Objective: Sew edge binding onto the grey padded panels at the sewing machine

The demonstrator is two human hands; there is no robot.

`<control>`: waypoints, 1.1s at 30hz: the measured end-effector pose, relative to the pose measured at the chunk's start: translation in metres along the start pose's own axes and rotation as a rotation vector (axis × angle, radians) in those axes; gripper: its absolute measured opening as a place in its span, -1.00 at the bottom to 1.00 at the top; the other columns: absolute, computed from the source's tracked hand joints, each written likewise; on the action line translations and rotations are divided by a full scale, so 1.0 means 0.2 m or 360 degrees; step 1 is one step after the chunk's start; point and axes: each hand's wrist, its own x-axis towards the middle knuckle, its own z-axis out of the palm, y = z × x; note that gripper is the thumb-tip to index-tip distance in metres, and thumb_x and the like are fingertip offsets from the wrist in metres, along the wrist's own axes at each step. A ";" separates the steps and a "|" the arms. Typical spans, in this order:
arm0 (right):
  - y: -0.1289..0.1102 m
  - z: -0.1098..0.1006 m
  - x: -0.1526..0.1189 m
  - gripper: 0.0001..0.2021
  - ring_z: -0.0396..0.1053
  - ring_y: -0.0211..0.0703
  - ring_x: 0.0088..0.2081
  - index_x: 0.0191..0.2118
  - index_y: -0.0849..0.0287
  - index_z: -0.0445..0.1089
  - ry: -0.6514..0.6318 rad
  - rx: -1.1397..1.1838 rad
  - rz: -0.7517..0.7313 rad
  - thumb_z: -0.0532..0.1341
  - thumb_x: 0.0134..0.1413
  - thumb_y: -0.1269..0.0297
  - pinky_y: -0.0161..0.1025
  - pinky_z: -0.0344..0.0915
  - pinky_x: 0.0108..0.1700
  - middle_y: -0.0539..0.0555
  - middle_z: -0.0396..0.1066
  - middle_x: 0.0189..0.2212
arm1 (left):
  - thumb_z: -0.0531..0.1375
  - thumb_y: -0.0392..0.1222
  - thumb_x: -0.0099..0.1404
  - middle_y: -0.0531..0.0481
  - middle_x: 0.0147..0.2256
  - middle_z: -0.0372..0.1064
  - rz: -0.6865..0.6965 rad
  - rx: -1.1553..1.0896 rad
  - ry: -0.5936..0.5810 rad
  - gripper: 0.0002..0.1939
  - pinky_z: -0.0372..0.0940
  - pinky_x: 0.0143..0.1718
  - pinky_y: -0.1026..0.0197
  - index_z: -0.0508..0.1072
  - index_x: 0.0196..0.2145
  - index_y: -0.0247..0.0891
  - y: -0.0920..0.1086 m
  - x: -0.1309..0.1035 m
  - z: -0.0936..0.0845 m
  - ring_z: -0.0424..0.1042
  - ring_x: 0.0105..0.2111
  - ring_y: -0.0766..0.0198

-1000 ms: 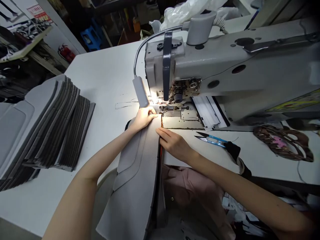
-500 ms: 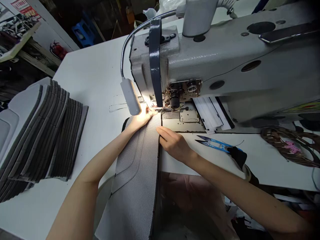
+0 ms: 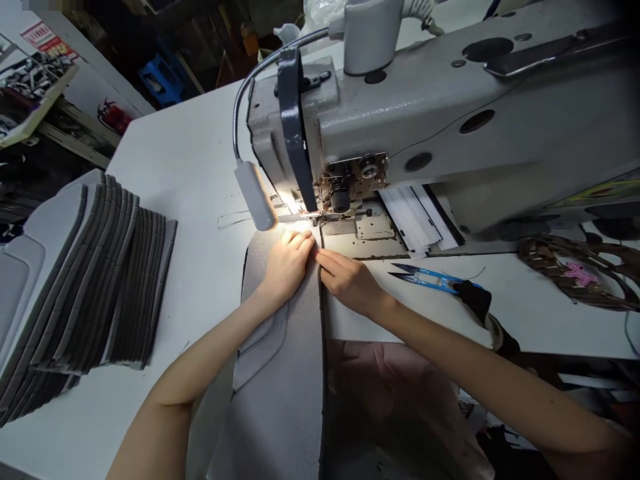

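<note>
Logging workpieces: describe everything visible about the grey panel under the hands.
The grey panel is a long padded piece with a textured fabric face, a dark edge and a curved stitched line. It lies flat, its top end at the sewing machine foot, its lower end hanging off the table. The left hand presses on it; the right hand touches its right edge.

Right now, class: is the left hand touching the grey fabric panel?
Touching. The head view shows the left hand pressed flat on the grey fabric panel, no gap beneath.
</note>
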 end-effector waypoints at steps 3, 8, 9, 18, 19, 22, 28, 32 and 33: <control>0.00 0.01 0.00 -0.65 0.46 -0.08 0.04 -0.21 0.34 0.55 -0.0008 0.0021 0.0039 -0.01 0.31 0.58 -0.20 0.49 0.03 0.25 0.54 -0.06 | 0.04 -0.40 0.43 -0.15 0.08 0.45 0.0080 0.0086 -0.0067 -0.71 0.34 0.09 0.07 0.46 0.01 -0.33 0.00 -0.02 0.00 0.39 0.04 0.08; -0.02 0.00 -0.02 -0.65 0.43 -0.04 0.09 -0.17 0.37 0.54 -0.0065 0.0150 0.0069 -0.02 0.30 0.60 -0.16 0.47 0.09 0.29 0.51 -0.03 | 0.04 -0.40 0.42 -0.15 0.04 0.47 0.0118 0.0132 -0.0069 -0.71 0.36 0.09 0.05 0.49 -0.02 -0.31 -0.01 -0.01 0.00 0.42 0.03 0.09; -0.03 0.00 -0.02 -0.65 0.42 -0.03 0.10 -0.17 0.38 0.54 -0.0079 0.0183 0.0081 -0.02 0.30 0.59 -0.15 0.46 0.10 0.31 0.51 -0.03 | 0.04 -0.40 0.42 -0.17 0.03 0.47 0.0129 0.0140 -0.0061 -0.71 0.36 0.09 0.04 0.49 -0.02 -0.31 -0.01 -0.01 0.00 0.42 0.03 0.08; 0.19 -0.24 0.02 -0.69 0.43 -0.06 -0.11 -0.22 0.19 0.53 -0.0559 0.0111 0.0825 0.02 0.29 0.46 -0.16 0.38 -0.12 0.17 0.51 -0.08 | -0.06 -0.44 0.40 -0.20 0.08 0.45 0.0187 0.0089 0.0066 -0.60 0.33 0.15 -0.05 0.49 0.01 -0.33 -0.06 -0.03 0.05 0.40 0.09 0.04; 0.25 -0.28 0.02 -0.69 0.42 -0.02 -0.10 -0.17 0.23 0.53 -0.0557 -0.0076 0.1089 0.01 0.30 0.46 -0.15 0.36 -0.14 0.22 0.50 -0.08 | -0.06 -0.44 0.39 -0.19 0.09 0.44 0.0182 0.0075 0.0078 -0.59 0.32 0.16 -0.05 0.49 0.01 -0.32 -0.06 -0.03 0.05 0.39 0.10 0.04; 0.44 -0.34 0.01 -0.68 0.36 0.15 -0.03 -0.04 0.38 0.48 -0.0611 -0.0462 0.1639 0.02 0.28 0.41 -0.11 0.31 -0.15 0.40 0.41 -0.02 | -0.06 -0.42 0.40 -0.16 0.09 0.44 0.0169 0.0047 0.0102 -0.59 0.33 0.15 -0.05 0.49 0.01 -0.28 -0.07 -0.03 0.06 0.39 0.10 0.05; 0.55 -0.40 -0.02 -0.63 0.45 0.09 -0.13 -0.07 0.42 0.48 -0.0760 -0.0486 0.1824 -0.06 0.31 0.45 -0.12 0.30 -0.12 0.43 0.44 -0.05 | -0.06 -0.43 0.38 -0.17 0.10 0.44 0.0133 0.0037 0.0088 -0.57 0.34 0.14 -0.06 0.48 0.04 -0.29 -0.07 -0.04 0.07 0.39 0.10 0.04; 0.44 -0.47 -0.03 -0.62 0.47 -0.02 -0.24 -0.13 0.30 0.51 -0.0473 -0.0094 0.1778 -0.07 0.32 0.39 -0.16 0.32 -0.08 0.26 0.54 -0.21 | -0.05 -0.45 0.37 -0.16 0.11 0.43 0.0111 0.0060 0.0091 -0.57 0.33 0.14 -0.04 0.48 0.05 -0.30 -0.06 -0.04 0.07 0.39 0.09 0.05; 0.42 -0.48 -0.04 -0.62 0.47 -0.05 -0.27 -0.15 0.26 0.51 -0.0413 0.0029 0.1740 -0.07 0.32 0.38 -0.17 0.32 -0.09 0.21 0.54 -0.25 | -0.05 -0.45 0.38 -0.17 0.11 0.43 0.0111 0.0057 0.0094 -0.58 0.33 0.14 -0.04 0.48 0.05 -0.31 -0.06 -0.05 0.08 0.39 0.09 0.05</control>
